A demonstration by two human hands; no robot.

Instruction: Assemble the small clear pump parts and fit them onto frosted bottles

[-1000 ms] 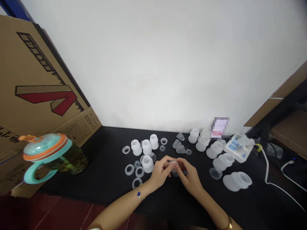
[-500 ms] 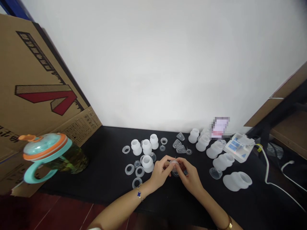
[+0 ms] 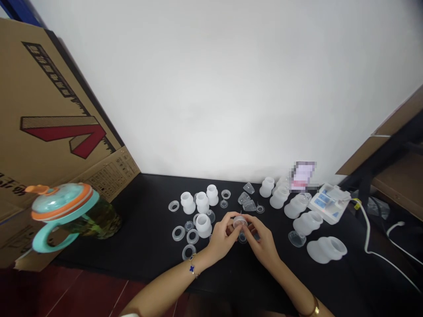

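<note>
I see both hands meeting over the middle of the black table point(image 3: 148, 255), nearer its front edge. My left hand point(image 3: 223, 240) and right hand point(image 3: 263, 246) each pinch one small clear cap point(image 3: 240, 222) with the fingertips, holding it just above the tabletop. Left of the hands I count four small white cups point(image 3: 203, 225) and five flat rings point(image 3: 178, 233). Behind the hands lie three clear cones point(image 3: 244, 198). Toward the right edge are about six larger white cups point(image 3: 327, 249); they overlap, so I cannot be sure. One mug point(image 3: 66, 215) stands at the left edge and one white device point(image 3: 328, 202) at the right.
</note>
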